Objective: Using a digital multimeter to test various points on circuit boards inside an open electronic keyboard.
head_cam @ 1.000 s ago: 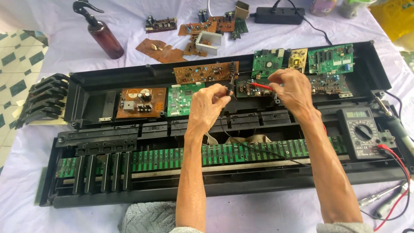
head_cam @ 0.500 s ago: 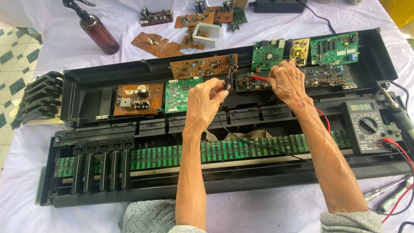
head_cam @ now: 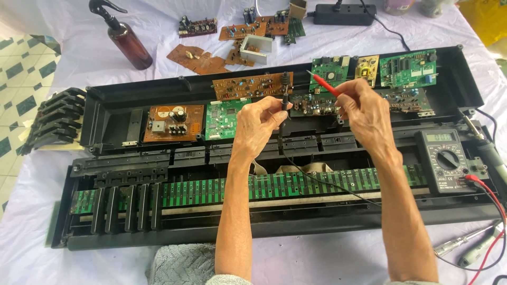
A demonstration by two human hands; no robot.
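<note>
Left grip: left hand clamped on the black probe, held upright like a pen, tip pointing up, clear of the boards.
Right grip: right hand pinched shut on the red probe, slanted up and left, its tip also raised off the boards; likely lifted between contact points.
Leads: black lead runs from the left hand across the green strip toward the meter; red lead leaves the meter's lower right corner.
Meter: one multimeter lies flat on the case's right end, dial up, readable from the hands.
Under the hands: a dark circuit board in the open black keyboard case, the nearest board to both probe tips.
Boards in case: seven counted, some propped on the rear wall to expose their faces.
Keys: five black keys seated at left; the long green contact strip otherwise bare.
Tabletop: white cloth; one brown spray bottle, loose brown boards, one power strip.
</note>
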